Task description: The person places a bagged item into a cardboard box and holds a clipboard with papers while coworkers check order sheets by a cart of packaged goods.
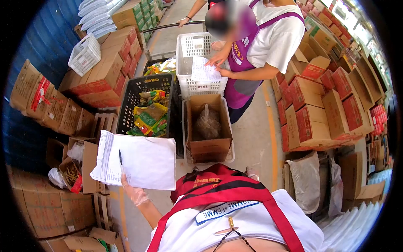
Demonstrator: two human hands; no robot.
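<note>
My left hand (135, 193), in a clear thin glove, grips the near edge of a stack of paper sheets (147, 157). Handwriting or print shows along the sheets' left side. A dark pen (121, 158) lies across the papers, its lower end near my thumb. Of my right hand (252, 174), only a small gloved part shows beside my red apron (205, 178); its fingers are mostly hidden. Just beyond the apron stands an open cardboard box (210, 150) with a tied clear plastic bag (208, 122) inside.
A black crate (126, 113) holds yellow and green packets (149, 117). Behind the box is a white crate (201, 89), where a person in a purple apron (239, 86) touches a written sheet (205, 71). Stacked cartons (312, 122) line the right; more cartons (98, 80) stand left.
</note>
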